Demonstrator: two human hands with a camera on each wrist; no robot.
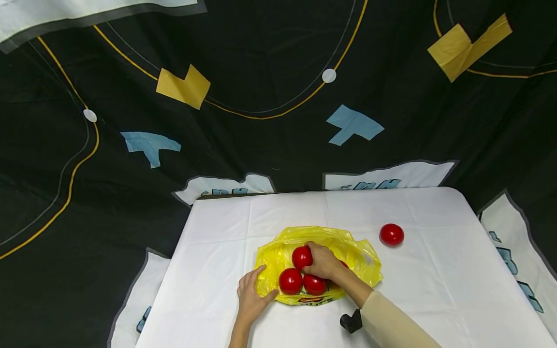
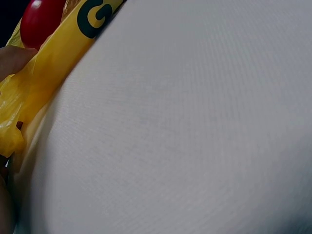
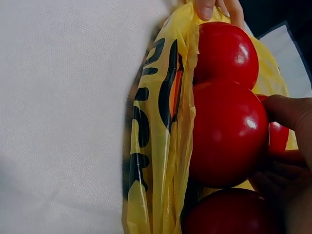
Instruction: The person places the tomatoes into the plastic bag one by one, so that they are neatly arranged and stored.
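A yellow plastic bag [image 1: 365, 261] with dark printing lies open on the white table, several glossy red balls inside it. At its left end my left hand [image 1: 253, 296] holds the rim, the thumb [image 2: 19, 59] lying over the edge in the left wrist view. My right hand [image 1: 325, 263] reaches into the bag and grips a red ball [image 1: 301, 257] at the back. Two more balls, a left one [image 1: 290, 281] and a right one [image 1: 315, 285], sit in front of it. Another ball [image 3: 236, 212] shows low in the right wrist view, partly under the right hand.
One red ball [image 1: 391, 235] lies outside the bag, on the table [image 1: 435, 280] to the right. A black device [image 1: 351, 321] sits by the right sleeve. Behind the table hangs a dark cloth [image 1: 261, 150] with yellow and blue shapes.
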